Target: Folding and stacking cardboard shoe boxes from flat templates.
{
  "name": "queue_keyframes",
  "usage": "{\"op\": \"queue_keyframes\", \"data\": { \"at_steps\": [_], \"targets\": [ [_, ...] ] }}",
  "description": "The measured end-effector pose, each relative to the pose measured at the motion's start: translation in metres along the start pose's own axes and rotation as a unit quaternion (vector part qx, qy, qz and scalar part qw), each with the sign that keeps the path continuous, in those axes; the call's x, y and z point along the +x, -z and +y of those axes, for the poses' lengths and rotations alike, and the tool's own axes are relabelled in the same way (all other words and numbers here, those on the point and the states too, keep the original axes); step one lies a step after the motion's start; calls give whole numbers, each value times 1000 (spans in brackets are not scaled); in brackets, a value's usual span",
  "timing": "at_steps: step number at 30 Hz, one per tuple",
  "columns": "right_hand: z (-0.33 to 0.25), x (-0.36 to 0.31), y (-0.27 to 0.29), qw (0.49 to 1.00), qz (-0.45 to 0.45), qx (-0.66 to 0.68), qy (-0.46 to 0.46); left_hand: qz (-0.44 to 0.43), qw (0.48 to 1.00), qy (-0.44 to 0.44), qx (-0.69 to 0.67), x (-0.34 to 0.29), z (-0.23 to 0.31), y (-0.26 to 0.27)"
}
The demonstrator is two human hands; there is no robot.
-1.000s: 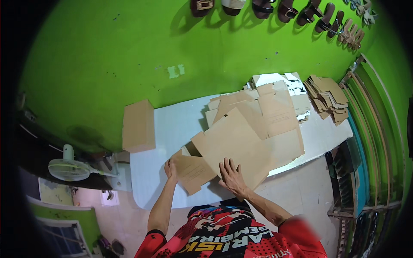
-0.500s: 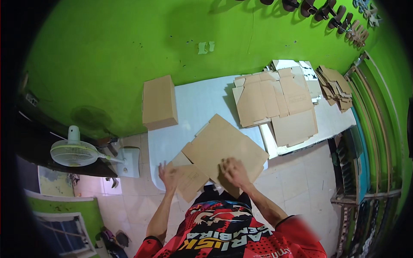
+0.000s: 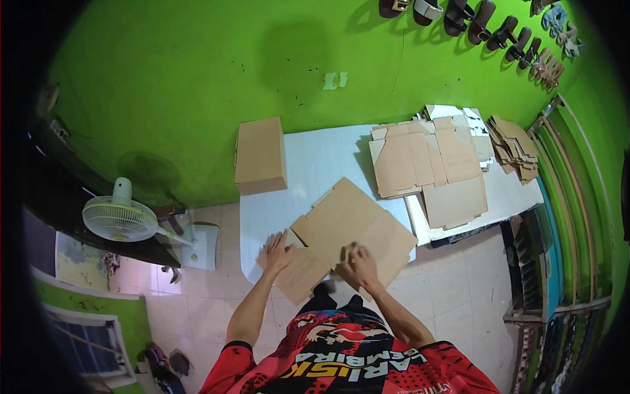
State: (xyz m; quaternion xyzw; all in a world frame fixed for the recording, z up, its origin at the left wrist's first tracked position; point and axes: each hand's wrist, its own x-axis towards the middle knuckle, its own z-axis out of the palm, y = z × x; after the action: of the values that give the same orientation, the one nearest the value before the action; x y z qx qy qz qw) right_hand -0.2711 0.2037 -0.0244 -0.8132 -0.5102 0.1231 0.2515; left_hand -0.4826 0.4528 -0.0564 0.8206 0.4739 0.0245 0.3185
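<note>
Fingers (image 3: 281, 241) of the left hand (image 3: 278, 255) lay spread and flat on the small flap of the flat cardboard blank (image 3: 351, 230), gripping nothing, only pressing down. Those of the right hand (image 3: 359, 262) were bent over the blank's near edge, seemingly pinching it, though how tightly could not be told.

Taking the blank as landmark: the white worktop (image 3: 315, 164) lay under it, with the blank at its near edge and its flap and near corner hanging out over the tiled floor (image 3: 216, 295). Beyond the blank to the right lay a spread of more flat cardboard blanks (image 3: 426, 164), and a smaller stack of cut pieces (image 3: 512, 144) further right. Beyond it to the left stood a closed cardboard box (image 3: 259, 154). Well to its left, off the worktop, stood a small fan (image 3: 119, 218).

Judging from the overhang, the blank could tip or slide off if the pressing hand lifted; a hard pinch might crease the board away from its score line.
</note>
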Motion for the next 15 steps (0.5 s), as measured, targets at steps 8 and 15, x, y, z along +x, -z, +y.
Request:
{"op": "queue_keyframes", "data": {
  "at_steps": [8,15],
  "targets": [
    [2,-6,-11,991,-84,-60,81,-9,993,119,13,27,37,8],
    [-17,39,44,987,95,83,98,-198,947,-53,-246,11,66,117]
  ]
}}
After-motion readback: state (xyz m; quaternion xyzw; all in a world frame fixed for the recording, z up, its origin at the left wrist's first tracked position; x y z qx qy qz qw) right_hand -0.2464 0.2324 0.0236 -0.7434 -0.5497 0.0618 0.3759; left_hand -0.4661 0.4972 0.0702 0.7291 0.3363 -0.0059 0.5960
